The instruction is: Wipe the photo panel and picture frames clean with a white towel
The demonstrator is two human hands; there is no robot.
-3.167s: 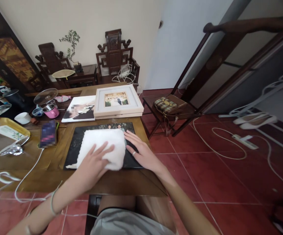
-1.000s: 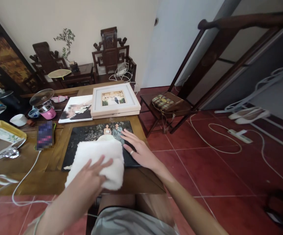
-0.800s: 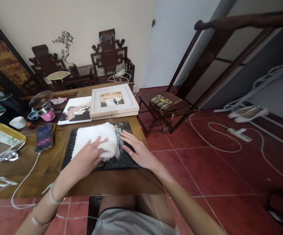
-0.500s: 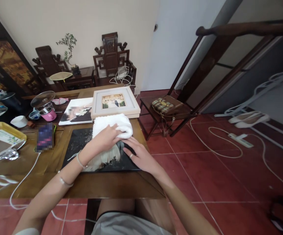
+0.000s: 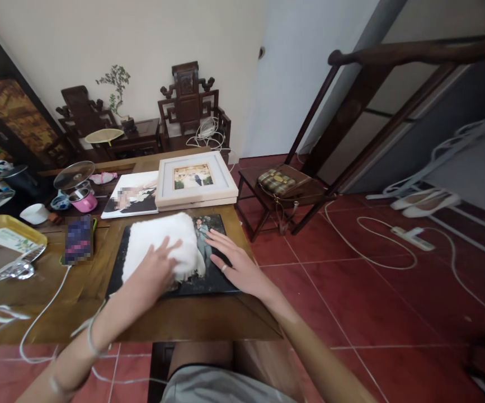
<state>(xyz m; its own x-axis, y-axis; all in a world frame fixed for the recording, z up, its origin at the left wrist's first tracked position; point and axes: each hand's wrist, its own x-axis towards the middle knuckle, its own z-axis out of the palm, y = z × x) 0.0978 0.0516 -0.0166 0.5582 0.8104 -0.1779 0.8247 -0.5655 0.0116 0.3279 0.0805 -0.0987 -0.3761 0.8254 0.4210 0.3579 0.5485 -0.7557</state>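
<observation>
A dark photo panel [image 5: 221,280] lies on the table, showing a figure in a grey suit and part of a pale dress. A folded white towel [image 5: 154,229] covers much of its left and middle. My left hand [image 5: 158,266] presses on top of the towel, fingers spread and slightly blurred by motion. Flat on the panel's right side rests my right hand [image 5: 236,263], fingers stretched out and a ring on one. The panel's left middle is hidden under the towel and my left forearm.
Behind the panel lie a framed picture [image 5: 221,184] and a white-edged print [image 5: 114,207]. Left of them are a phone [image 5: 78,240] with a white cable, an oil bottle [image 5: 11,235] and a pink cup [image 5: 83,200]. A chair [image 5: 284,204] bearing a plaid bag stands right.
My left hand and the towel have moved left and toward me across the panel, uncovering the suited figure. My right hand stays almost in place, its fingers now clear of the towel.
</observation>
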